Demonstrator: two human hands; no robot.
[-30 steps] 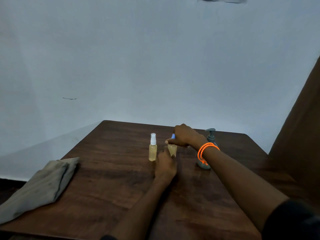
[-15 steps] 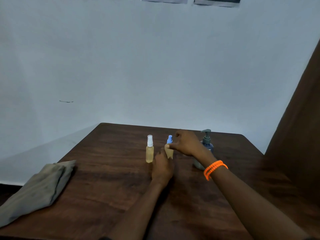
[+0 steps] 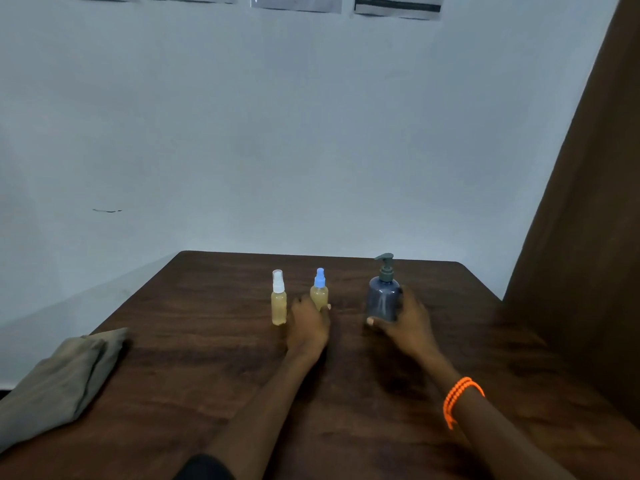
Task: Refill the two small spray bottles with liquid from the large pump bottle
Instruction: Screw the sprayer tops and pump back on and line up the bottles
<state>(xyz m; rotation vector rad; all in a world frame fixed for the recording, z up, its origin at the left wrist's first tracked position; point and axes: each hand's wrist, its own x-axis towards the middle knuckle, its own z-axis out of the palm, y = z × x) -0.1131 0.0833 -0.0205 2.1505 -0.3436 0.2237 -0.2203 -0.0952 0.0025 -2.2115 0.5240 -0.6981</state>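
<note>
Lower left of frame: folded cloth (image 3: 59, 379) on the table (image 3: 485, 341) edge, likely for spills. Centre: left hand (image 3: 308, 323) wraps its fingers round the base of the blue-cap bottle (image 3: 319, 292), steadying it upright. Right of centre: right hand (image 3: 405, 322), orange bracelet (image 3: 460, 396) on the wrist, grasps the lower body of the pump bottle (image 3: 383, 296), probably to bring it over for filling. White-cap bottle (image 3: 278, 299) stands free just left of the left hand. Half a second ago the right hand pinched the blue cap; now it has moved right to the pump bottle. Both caps on, so refilling not yet begun.
</note>
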